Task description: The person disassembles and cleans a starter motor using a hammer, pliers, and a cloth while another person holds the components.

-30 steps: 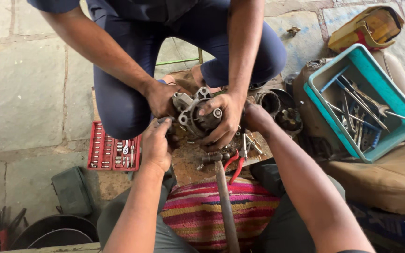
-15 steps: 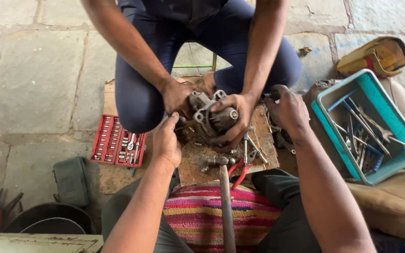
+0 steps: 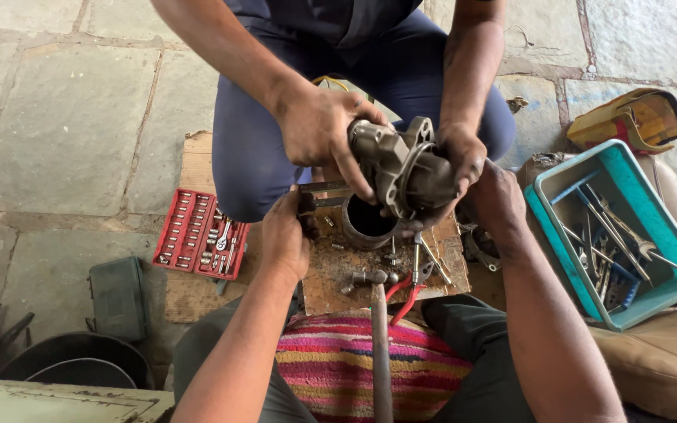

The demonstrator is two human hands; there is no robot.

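A teal plastic bin (image 3: 552,210) holds wrenches; a red socket tray (image 3: 201,235) lies left. The left hand (image 3: 285,237) grips the metal cylinder (image 3: 368,222) on the wooden board (image 3: 331,270). The right hand (image 3: 499,202) rests behind a co-worker's lifted engine housing (image 3: 401,166), grip unclear.

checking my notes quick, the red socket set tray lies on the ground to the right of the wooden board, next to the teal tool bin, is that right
Not quite. The head view shows the red socket set tray on the ground to the left of the wooden board, across from the teal tool bin, which sits on the right. The person's left hand is the hand nearer the tray.
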